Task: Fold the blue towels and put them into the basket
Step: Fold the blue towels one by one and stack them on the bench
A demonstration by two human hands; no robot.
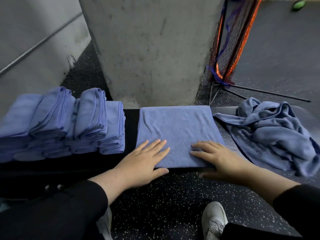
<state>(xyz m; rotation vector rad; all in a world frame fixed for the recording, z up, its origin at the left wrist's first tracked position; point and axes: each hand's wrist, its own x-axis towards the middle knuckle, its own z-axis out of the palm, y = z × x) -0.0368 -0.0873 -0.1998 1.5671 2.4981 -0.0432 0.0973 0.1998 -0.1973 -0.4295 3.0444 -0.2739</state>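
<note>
Because the flat, half-folded blue microfibre towel (178, 134) lies under my straight, pressing fingers (159, 148) on the black padded bench (131, 122), its near edge at the bench's lip, it could slide off or its layers could shift if I push unevenly. Its long axis seems to run away from me. Beyond my left hand (138, 163) stand folded blue towels (65, 122); past my right hand (218, 158), a crumpled blue heap (270, 134). I see no basket.

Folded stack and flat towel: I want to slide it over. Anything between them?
Head view: only a bare strip of black bench separates the folded stack from the flat towel.
</note>
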